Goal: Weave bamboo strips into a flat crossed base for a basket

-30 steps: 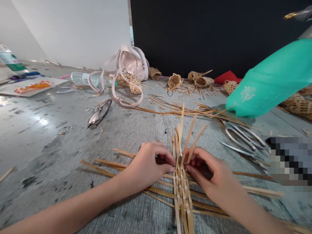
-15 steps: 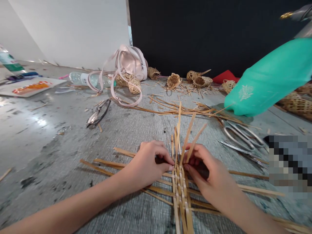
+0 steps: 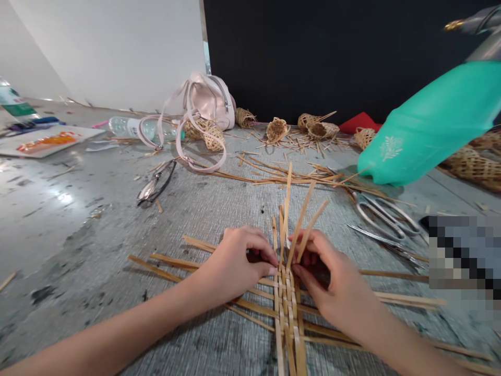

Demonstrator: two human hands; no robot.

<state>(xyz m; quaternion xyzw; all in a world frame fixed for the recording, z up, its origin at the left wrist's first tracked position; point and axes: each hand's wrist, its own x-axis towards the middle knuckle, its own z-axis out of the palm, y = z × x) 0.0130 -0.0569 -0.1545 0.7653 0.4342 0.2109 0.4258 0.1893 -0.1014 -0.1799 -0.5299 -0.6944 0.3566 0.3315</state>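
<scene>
Between my hands lies a piece of woven bamboo strips (image 3: 287,303), narrow down its middle, with loose ends fanning out left, right and toward me. My left hand (image 3: 245,261) pinches the strips at the left of the weave's far end, thumb and forefinger together. From the right, my right hand (image 3: 321,266) grips the same end. Two pale strips (image 3: 303,222) rise tilted beside its fingers, and another strip (image 3: 288,196) stands up a little farther left. The exact contact under the right fingertips is partly hidden.
Scissors (image 3: 387,216) and a pointed metal tool (image 3: 385,243) lie to the right, near a green spray bottle (image 3: 426,130). Eyeglasses (image 3: 156,183) rest to the left. Behind are loose strips (image 3: 274,172), a pink bag (image 3: 211,99) and small woven baskets (image 3: 277,129).
My right hand has shifted slightly left, and the two raised strips beside it lean a little differently. The left hand keeps its pinch, and the view has moved slightly.
</scene>
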